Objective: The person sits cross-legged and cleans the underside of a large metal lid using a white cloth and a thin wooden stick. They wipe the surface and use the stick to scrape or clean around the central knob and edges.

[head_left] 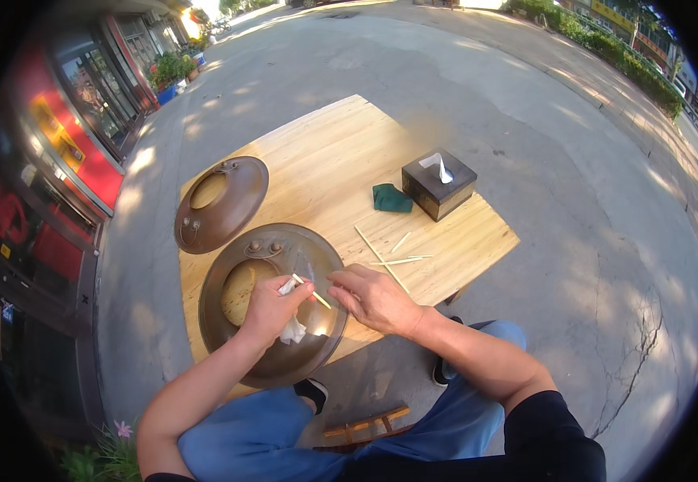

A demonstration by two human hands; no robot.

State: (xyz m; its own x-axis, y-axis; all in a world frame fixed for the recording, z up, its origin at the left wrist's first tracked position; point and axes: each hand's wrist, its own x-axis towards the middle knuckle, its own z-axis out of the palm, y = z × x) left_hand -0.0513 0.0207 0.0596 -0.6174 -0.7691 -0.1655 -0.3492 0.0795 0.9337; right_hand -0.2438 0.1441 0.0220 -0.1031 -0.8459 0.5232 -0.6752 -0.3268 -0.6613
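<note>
My left hand (277, 310) grips a short pale wooden stick (320, 299) together with a crumpled white tissue (293, 330), whose end hangs below the fingers. Under both hands lies a brown metal ring-shaped lid (315, 253) with a large round hole and a wire handle on two knobs (264, 247). Over the lid's right edge is my right hand (376, 299), its fingers bent and apart with nothing visible in them, just right of the stick's tip. Whether its fingertips touch the lid cannot be told.
A second ring-shaped metal lid (237, 208) lies farther back on the wooden table (324, 150). Right of it are several pale sticks (379, 250), a folded dark green cloth (392, 198) and a dark tissue box (439, 184). A wooden stool (367, 425) shows between my legs.
</note>
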